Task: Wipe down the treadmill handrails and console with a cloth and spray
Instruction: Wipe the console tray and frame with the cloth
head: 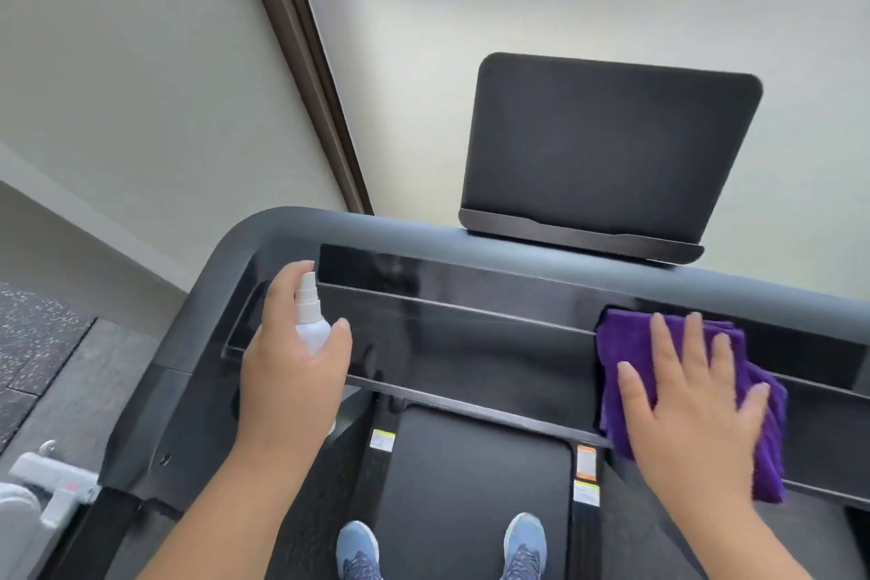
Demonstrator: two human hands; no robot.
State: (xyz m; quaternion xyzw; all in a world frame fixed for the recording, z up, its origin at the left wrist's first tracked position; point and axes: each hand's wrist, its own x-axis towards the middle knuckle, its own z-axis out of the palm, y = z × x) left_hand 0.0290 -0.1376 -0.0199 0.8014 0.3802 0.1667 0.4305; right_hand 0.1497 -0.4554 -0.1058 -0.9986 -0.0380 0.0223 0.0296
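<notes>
I stand on a treadmill, looking down at its glossy black console panel (471,344). My left hand (287,367) is wrapped around a small white spray bottle (310,320), held upright over the console's left end with the nozzle at the top. My right hand (687,400) lies flat with fingers spread on a folded purple cloth (626,339), pressing it against the right part of the console. A dark screen (607,151) rises behind the console. The grey handrail frame (226,250) curves around the left corner.
The black running belt (471,485) and my two blue shoes (358,551) are below. Warning stickers (586,476) sit on the belt's side rails. A pale wall with a brown vertical trim (301,61) is ahead. Grey gym equipment (52,485) stands at lower left on speckled flooring.
</notes>
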